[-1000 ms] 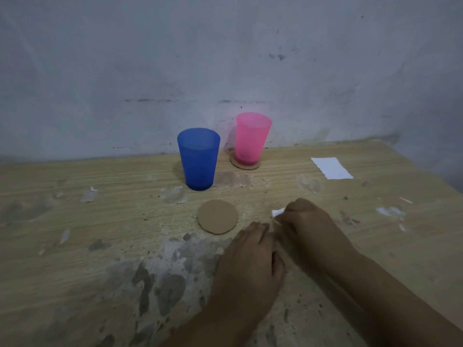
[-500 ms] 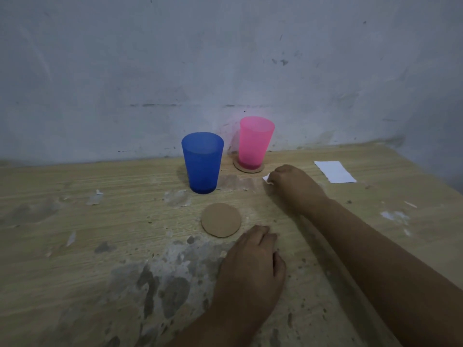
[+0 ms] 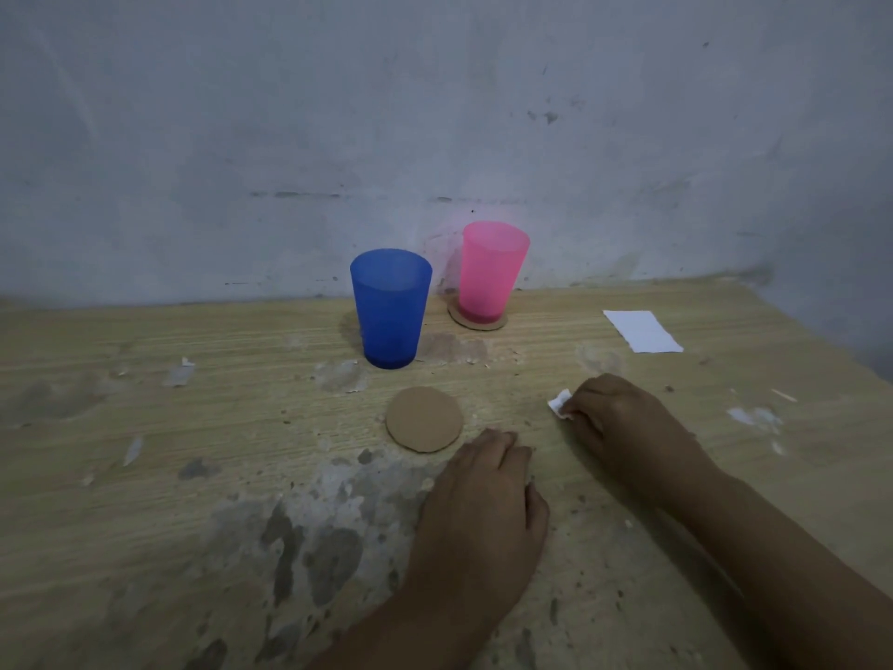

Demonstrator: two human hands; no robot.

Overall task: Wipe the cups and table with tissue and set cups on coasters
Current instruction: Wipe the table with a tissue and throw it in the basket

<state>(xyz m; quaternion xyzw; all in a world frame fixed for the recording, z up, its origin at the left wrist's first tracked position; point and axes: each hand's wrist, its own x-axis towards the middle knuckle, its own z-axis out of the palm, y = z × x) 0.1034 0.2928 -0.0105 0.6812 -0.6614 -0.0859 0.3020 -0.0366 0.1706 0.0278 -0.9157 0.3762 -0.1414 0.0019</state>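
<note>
A blue cup [image 3: 390, 309] stands upright on the bare wooden table [image 3: 145, 476]. Behind it to the right, a pink cup [image 3: 490, 270] stands on a round cardboard coaster [image 3: 478, 321]. A second coaster [image 3: 424, 418] lies bare in front of the blue cup. My right hand [image 3: 623, 427] presses a small wad of white tissue [image 3: 559, 404] against the table, to the right of the bare coaster. My left hand [image 3: 483, 515] rests flat on the table just below that coaster, holding nothing.
A flat white tissue sheet [image 3: 641, 330] lies at the back right. The tabletop is worn, with grey patches and white flecks. A pale wall [image 3: 435, 113] rises right behind the cups. The table's right edge runs diagonally near the sheet.
My right hand with the tissue slid away toward the pink cup, then came back toward me and to the right. The left hand stayed put.
</note>
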